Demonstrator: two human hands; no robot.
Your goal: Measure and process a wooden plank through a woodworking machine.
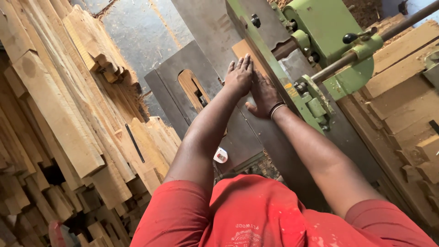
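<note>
both hands lie flat, fingers stretched out and gripping nothing, pressing down on a wooden board [241, 48] that rests on the grey steel table [206, 27] of a woodworking machine. the left hand [239, 76] sits palm down at the near end of the board, fingers pointing away from the person, and the right hand [264, 94] lies just beside it, its fingers spread, close against the green fence [270, 64]. pressing with open palms looks like a way to keep the board flat on the table and tight to the fence, with nothing curled round an edge. a dark beaded bracelet [275, 109] circles the right wrist. only a short pale tan piece of the board shows beyond the fingertips; the rest is hidden under the hands. the table is dull, scuffed metal, long and flat, with a side plate [171, 84] that has an arched slot in it. the machine's guard housing [327, 25] is painted green, rounded and chipped, and a bare metal rod [393, 32] crosses it. to the left, rough-sawn planks [55, 114] lean in a thick stack, square-edged and pale, some knotted. more sawn timber [402, 100] is piled at the right. the person's red shirt [256, 215] is dusted with sawdust.
</note>
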